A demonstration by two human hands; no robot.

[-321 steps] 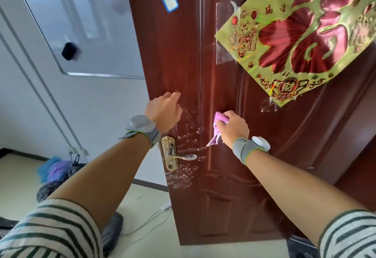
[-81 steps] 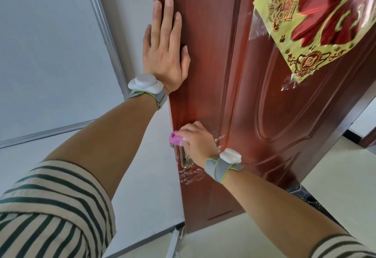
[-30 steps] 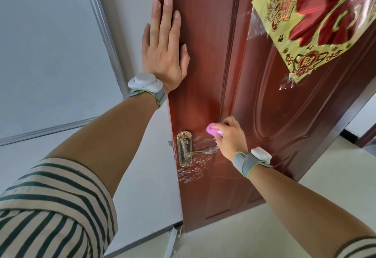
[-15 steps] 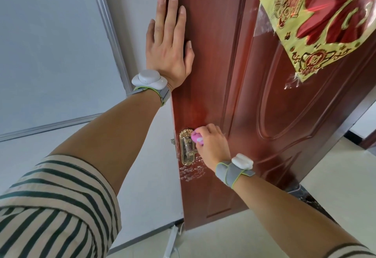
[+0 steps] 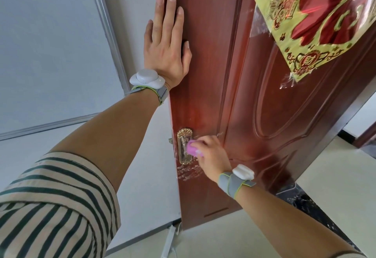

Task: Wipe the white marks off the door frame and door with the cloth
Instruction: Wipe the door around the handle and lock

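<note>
A dark red wooden door fills the middle of the view. My left hand lies flat on it near its left edge, fingers straight and pointing up. My right hand grips a bunched pink cloth and holds it against the gold handle plate; the lever is hidden behind the hand. A patch of white marks shows on the door just below the plate. A few faint marks sit just above my right hand.
A gold and red foil decoration is taped to the door's upper right. A white wall with a grey strip stands left of the door. A white cable lies on the pale floor below the door edge.
My right hand with the cloth has slid left and down from the door face onto the handle plate. My left hand has stayed flat on the door.
</note>
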